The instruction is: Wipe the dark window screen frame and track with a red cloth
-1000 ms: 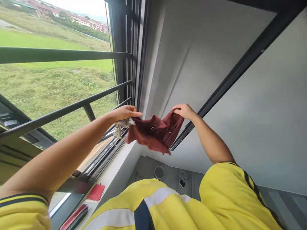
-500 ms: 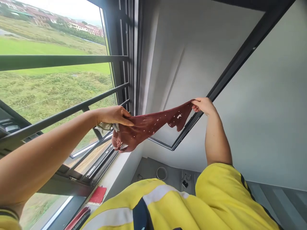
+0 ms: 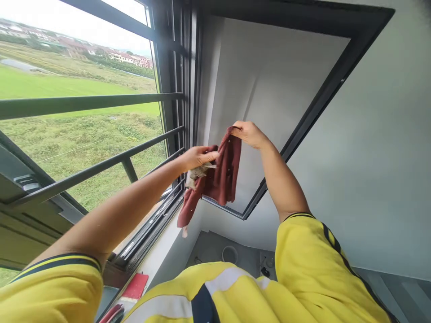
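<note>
A dark red cloth [image 3: 220, 181] with small holes hangs in folds between my two hands, in front of the window sash. My left hand [image 3: 199, 158] is closed on its left part, and a greyish-beige crumpled cloth [image 3: 198, 174] shows beneath those fingers. One end of the red cloth dangles lower, towards the sill. Slightly higher and to the right, my right hand [image 3: 247, 133] pinches the red cloth's top edge. The fingertips of both hands are partly covered by fabric.
Dark window bars [image 3: 101, 167] cross the opening at left, with a grassy field [image 3: 67, 134] outside. A dark-framed panel [image 3: 269, 80] stands behind the cloth. On the white sill [image 3: 161, 255] lies a red square object [image 3: 135, 285]. Far below, a round bucket-like object [image 3: 230, 254] is on the floor.
The red cloth was stretched wide between my hands and now hangs bunched. My right hand has moved left and slightly up, my left hand right. The view has shifted slightly.
</note>
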The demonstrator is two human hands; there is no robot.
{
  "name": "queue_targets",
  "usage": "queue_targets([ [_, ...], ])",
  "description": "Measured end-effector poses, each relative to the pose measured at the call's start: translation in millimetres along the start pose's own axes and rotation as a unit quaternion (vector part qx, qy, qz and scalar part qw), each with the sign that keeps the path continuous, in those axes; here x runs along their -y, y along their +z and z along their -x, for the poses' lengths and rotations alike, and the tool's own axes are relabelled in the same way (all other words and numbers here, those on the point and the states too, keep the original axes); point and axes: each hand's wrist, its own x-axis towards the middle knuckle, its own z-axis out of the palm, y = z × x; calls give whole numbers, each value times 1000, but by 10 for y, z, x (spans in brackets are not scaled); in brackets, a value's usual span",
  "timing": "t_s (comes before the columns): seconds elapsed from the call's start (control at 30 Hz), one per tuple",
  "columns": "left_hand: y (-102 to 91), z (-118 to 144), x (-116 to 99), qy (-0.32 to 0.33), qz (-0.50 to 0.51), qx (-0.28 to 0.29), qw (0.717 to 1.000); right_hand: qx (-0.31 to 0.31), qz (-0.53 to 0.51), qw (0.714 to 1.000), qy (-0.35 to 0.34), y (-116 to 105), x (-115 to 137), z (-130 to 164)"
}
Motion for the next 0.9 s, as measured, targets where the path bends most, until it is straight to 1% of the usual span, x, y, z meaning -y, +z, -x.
queue_targets([
  [0.03,73,-20,-18,15,-14,25,999,35,-45,998,28,83,11,-49],
  [0.07,114,-30,-30,16,-18,39,999,65,-84,992,64,142,-2,-88],
  [0.1,124,-30,-35,5,2,47,999,85,-115,985,101,172,-38,-119],
  [0.17,79,-10,-25,-24,103,53,993,105,-162,969,154,164,-174,-168],
  [0.23,12,18,-9,-33,212,59,975,117,-212,953,181,127,-366,-210],
  [0.27,-9,27,-10,-33,254,62,965,106,-236,947,189,128,-471,-225],
  [0.3,-17,31,-20,-33,292,60,954,78,-258,944,189,157,-578,-227],
  [0.33,-13,28,-42,-38,333,58,940,33,-278,942,184,219,-679,-209],
  [0.37,-3,18,-73,-50,376,55,924,-12,-302,937,176,316,-770,-159],
  [0.4,8,3,-110,-68,418,50,905,-42,-333,926,171,447,-844,-70],
  [0.43,17,-16,-151,-89,452,43,886,-45,-375,910,170,606,-896,58],
  [0.47,22,-36,-192,-108,480,32,870,-21,-421,890,176,789,-922,223],
  [0.53,26,-69,-261,-133,520,9,844,65,-501,839,200,1197,-893,606],
  [0.57,30,-78,-287,-140,535,-6,833,81,-511,830,206,1410,-846,789],
  [0.6,40,-83,-304,-150,545,-13,825,84,-511,830,207,1618,-788,938],
  [0.63,53,-85,-312,-162,545,-8,823,89,-521,824,204,1811,-728,1039],
  [0.67,66,-87,-310,-172,532,-1,829,72,-580,793,173,1973,-674,1084],
  [0.7,75,-90,-298,-178,498,12,849,41,-631,762,139,2090,-631,1074],
  [0.73,72,-94,-277,-172,437,20,883,11,-664,740,110,2145,-601,1023],
  [0.77,54,-98,-245,-157,356,5,921,-22,-688,720,85,2131,-582,948],
  [0.8,18,-99,-204,-140,266,0,954,-61,-695,713,73,2043,-568,868],
  [0.83,-36,-94,-150,-116,185,2,976,-104,-689,714,69,1884,-556,798],
  [0.87,-104,-81,-82,-93,119,6,988,-155,-670,723,67,1661,-538,745],
  [0.9,-178,-61,4,-79,71,16,994,-212,-635,741,63,1380,-508,707],
])
